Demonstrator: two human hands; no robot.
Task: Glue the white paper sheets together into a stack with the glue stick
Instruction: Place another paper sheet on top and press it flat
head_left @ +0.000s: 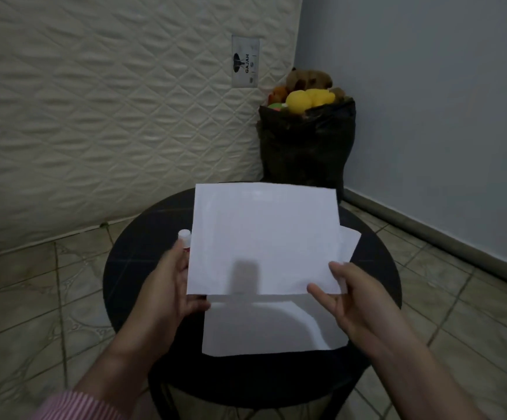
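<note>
Head view: both hands hold up a plain white sheet. The left hand also grips the glue stick; the right hand pinches a corner.

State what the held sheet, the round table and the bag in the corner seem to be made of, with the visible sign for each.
Held sheet: thin matte white paper; a finger's shadow shows through it.
Round table: dark and smooth with a faint sheen, perhaps plastic or painted wood; unclear.
Bag: black plastic film, crinkled and glossy.
</note>
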